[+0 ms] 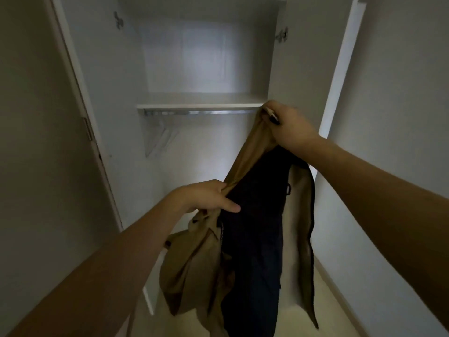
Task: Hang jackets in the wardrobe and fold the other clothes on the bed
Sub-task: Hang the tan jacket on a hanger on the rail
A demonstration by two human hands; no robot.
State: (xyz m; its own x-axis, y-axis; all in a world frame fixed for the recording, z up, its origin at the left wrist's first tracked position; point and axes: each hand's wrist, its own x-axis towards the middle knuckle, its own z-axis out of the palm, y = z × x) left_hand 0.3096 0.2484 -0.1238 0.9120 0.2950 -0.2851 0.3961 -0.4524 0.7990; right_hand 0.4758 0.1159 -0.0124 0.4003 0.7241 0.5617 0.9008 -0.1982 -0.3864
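Wardrobe [116, 117] open, both doors swung out. Tan jacket [194, 271] with dark lining held up in front of it, below the shelf [199, 101] and rail [201, 112]. Right hand [289, 127] clamped on jacket top plus a hanger; left hand [206, 197] clamped on collar edge lower down. Spare hangers [160, 139] on rail's left end.

Jacket [252, 239]: lower hem cut off by bottom edge, below left hand [206, 198]. Dark object gripped in right hand [289, 127], at its fingertips: mostly covered, identity not resolvable. Hangers [160, 139] up and left of left hand: pale, blurred, count unclear. Both forearms cut off by frame edges.
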